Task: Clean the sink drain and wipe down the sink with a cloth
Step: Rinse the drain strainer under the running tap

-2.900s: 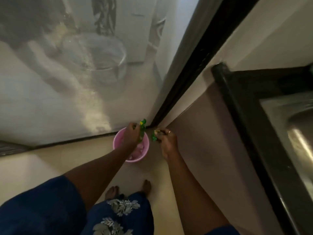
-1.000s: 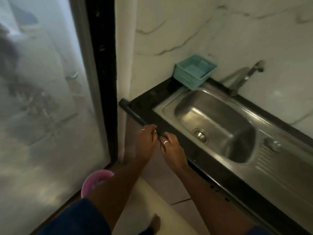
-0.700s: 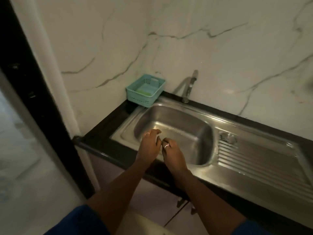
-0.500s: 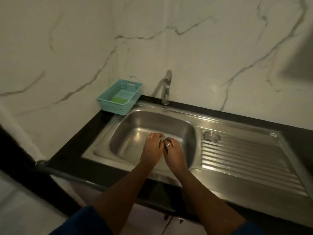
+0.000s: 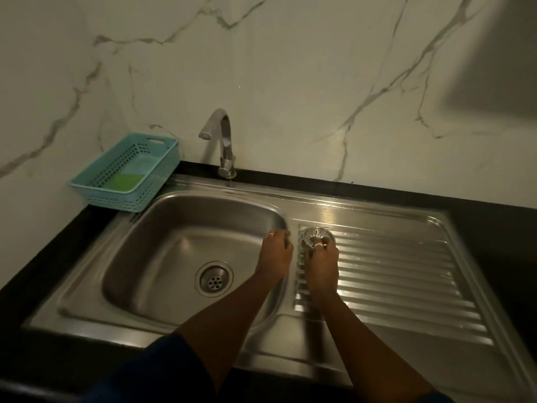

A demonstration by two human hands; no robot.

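I checked one view, the head camera. It stood over the front edge of the tabletop [image 5: 52, 251] and looked forward and steeply down into the sink [image 5: 180, 245]. It faced the marble wall [image 5: 290, 68], which filled the upper half of the frame. The range was close: both forearms entered from the bottom edge. The left hand [image 5: 274, 254] and the right hand [image 5: 321, 263] lay just right of centre. The wide lens bowed the sink's front rim.
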